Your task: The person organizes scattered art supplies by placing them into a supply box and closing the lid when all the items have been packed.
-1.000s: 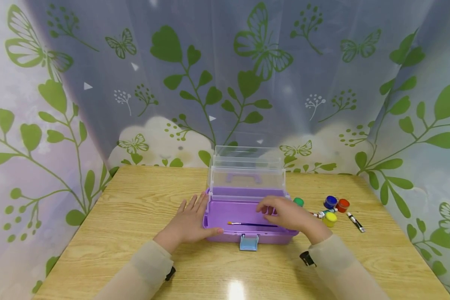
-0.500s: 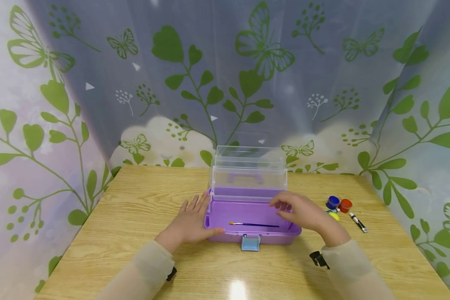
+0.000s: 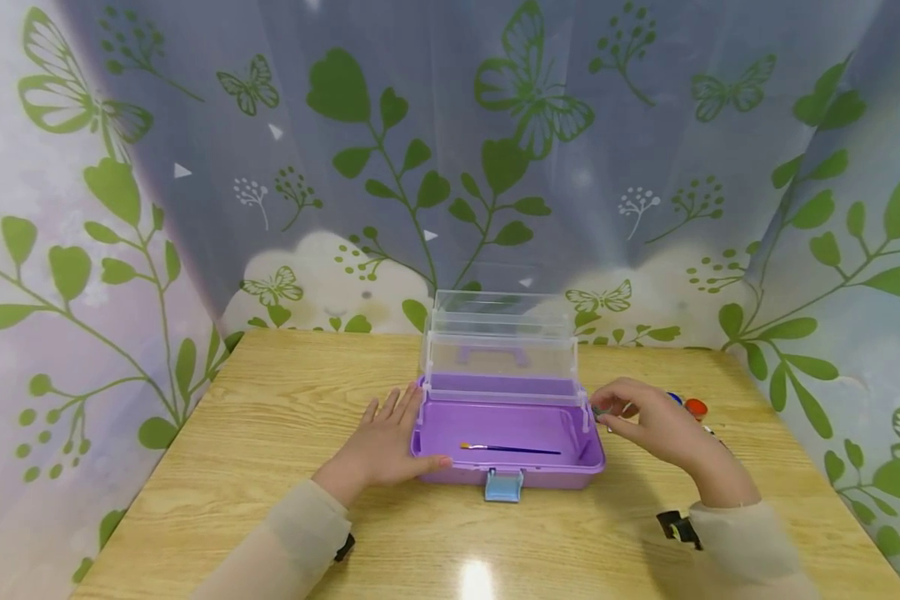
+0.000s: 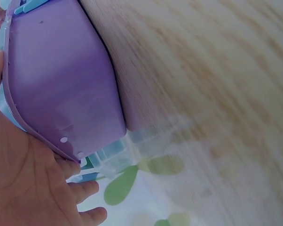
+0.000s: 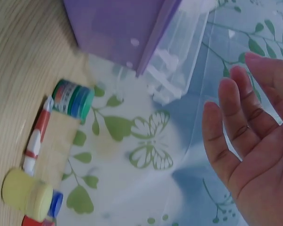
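A purple storage box [image 3: 555, 480] stands open on the table, its clear lid and trays [image 3: 501, 323] raised at the back. On its floor lies a paintbrush [image 3: 513, 449] with a dark blue handle. My left hand [image 3: 375, 446] rests against the box's left rim, fingers straight and thumb along the front corner. Just outside the right side of the box, my right hand [image 3: 660, 425] hovers with loosely bent fingers and nothing between them. A paint jar with green paint [image 5: 72, 100] stands below it, mostly hidden in the head view.
To the right, partly behind the right hand, are a red paint jar [image 3: 696, 407], a blue one [image 3: 675, 398] and a yellow one [image 5: 20, 190]. A red-and-white paint tube [image 5: 36, 136] lies between the green and yellow jars. A patterned curtain [image 3: 375, 167] backs the wooden table [image 3: 270, 408].
My right hand has moved rightward from over the inside of the box to above the green jar outside it. The left hand stays at the rim.
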A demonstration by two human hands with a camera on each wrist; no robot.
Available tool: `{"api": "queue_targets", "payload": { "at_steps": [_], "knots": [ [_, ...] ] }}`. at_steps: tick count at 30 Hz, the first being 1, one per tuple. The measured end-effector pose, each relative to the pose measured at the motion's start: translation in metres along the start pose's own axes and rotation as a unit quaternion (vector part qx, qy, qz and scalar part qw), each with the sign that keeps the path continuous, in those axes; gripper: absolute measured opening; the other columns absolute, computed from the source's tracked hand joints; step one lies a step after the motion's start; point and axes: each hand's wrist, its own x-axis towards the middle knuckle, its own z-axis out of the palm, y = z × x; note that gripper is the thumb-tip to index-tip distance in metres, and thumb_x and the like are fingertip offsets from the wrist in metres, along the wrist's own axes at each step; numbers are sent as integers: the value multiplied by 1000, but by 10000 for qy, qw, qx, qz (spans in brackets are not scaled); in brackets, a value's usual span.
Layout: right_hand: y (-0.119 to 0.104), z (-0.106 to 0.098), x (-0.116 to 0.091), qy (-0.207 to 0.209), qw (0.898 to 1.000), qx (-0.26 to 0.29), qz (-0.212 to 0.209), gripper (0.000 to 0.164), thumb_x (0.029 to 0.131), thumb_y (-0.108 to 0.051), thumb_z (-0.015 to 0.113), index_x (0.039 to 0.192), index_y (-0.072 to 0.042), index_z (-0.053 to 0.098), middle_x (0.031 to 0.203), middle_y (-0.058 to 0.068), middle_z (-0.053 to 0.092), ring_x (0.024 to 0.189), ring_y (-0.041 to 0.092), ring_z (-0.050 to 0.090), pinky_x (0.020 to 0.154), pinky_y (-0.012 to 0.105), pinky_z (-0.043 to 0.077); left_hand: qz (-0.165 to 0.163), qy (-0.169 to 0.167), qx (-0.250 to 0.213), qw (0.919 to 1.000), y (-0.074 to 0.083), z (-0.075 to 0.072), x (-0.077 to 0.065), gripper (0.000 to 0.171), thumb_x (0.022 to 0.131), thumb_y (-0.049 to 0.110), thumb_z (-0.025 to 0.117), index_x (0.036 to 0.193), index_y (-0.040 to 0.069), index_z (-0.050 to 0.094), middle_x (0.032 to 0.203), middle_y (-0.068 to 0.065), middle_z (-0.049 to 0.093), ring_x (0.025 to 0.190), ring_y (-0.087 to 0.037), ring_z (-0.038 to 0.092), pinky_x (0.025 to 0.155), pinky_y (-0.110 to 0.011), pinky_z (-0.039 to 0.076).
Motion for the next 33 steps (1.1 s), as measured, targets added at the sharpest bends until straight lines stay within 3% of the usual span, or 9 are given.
{"api": "queue_targets", "payload": {
  "at_steps": [20,26,33],
  "knots": [
    [25,-37,-36,1041,9939,-326,184,21,90,0,72,110,-5,69,94,-1,68,81,0,58,71,23,54,-9,50,122,9999,0,2,0,119,82,88,40,161,5,6,167,-9,2,153,-34,5,122,-54,4],
    [45,-39,-48,1218,9910,-105,552,20,93,-1,69,113,-3,67,95,3,67,80,-2,59,69,17,52,3,87,172,9998,0,2,0,119,82,87,40,161,5,6,167,-9,2,153,-33,4,122,-55,5],
    [73,-36,-62,1179,9849,83,1268,25,100,-16,63,121,-3,65,100,13,69,79,1,64,64,21,54,-22,56,204,9998,-2,5,0,120,81,89,38,161,7,4,167,-8,0,153,-32,2,122,-54,3]
  ]
}}
